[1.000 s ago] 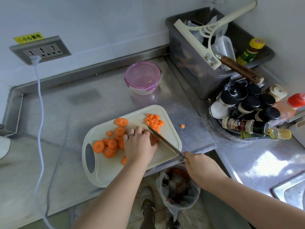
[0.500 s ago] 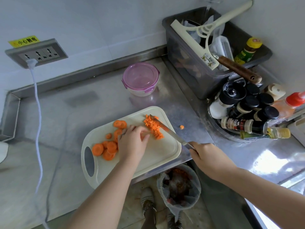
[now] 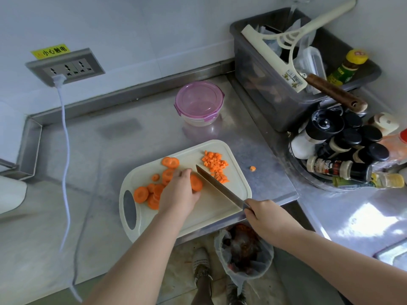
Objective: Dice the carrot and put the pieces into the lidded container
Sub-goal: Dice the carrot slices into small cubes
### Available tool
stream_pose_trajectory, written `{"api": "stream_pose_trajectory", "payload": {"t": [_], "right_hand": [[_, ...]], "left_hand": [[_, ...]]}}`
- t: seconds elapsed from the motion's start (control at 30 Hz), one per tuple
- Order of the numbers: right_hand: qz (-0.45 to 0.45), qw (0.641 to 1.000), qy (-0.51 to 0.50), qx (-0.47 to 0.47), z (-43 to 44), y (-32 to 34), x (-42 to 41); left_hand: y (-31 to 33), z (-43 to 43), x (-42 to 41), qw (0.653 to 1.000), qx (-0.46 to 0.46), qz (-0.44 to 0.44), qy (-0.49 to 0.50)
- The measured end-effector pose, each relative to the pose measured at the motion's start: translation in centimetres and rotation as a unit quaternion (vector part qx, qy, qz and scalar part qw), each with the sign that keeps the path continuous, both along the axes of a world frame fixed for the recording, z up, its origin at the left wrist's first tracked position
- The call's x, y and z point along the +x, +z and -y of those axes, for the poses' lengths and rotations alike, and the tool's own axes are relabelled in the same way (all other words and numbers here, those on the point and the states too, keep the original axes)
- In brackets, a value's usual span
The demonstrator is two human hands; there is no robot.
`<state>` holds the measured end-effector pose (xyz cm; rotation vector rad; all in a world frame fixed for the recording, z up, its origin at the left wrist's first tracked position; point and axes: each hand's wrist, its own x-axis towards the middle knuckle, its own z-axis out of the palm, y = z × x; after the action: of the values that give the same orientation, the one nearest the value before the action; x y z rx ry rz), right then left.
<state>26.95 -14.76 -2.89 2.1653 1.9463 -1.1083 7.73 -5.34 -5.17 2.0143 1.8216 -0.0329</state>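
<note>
Fingers of your left hand curl down on carrot slices on the cutting board; your right hand grips the knife beside the diced pieces. The lidded container sits behind, closed.

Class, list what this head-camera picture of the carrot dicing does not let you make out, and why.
Head view: some carrot slices, covered by the left hand.
Head view: the knife handle, wrapped inside the right hand.
Head view: the lidded container inside, blurred by its tinted lid.
</note>
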Motion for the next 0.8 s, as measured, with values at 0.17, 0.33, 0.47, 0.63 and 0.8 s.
{"api": "stream_pose_trajectory", "payload": {"t": [0.17,0.33,0.47,0.63,0.8], "right_hand": [[-0.009,1.0,-0.009,0.004,-0.5,-0.7,-1.5],[-0.014,1.0,-0.015,-0.004,0.0,-0.8,-1.5],[-0.014,1.0,-0.014,0.001,0.4,-0.9,-1.5],[0.0,1.0,-0.011,0.014,0.7,-1.2,-1.5],[0.017,1.0,-0.002,0.02,0.9,-1.3,-1.7]], "left_hand": [[-0.3,-0.1,0.9,1.0,0.018,0.003,0.008],[-0.5,1.4,1.5,0.997,0.038,0.052,0.03],[-1.0,2.4,2.0,0.988,0.037,0.126,0.078],[-1.0,2.3,1.0,0.958,-0.014,0.228,0.174],[-1.3,2.1,0.1,0.937,-0.041,0.253,0.238]]}}
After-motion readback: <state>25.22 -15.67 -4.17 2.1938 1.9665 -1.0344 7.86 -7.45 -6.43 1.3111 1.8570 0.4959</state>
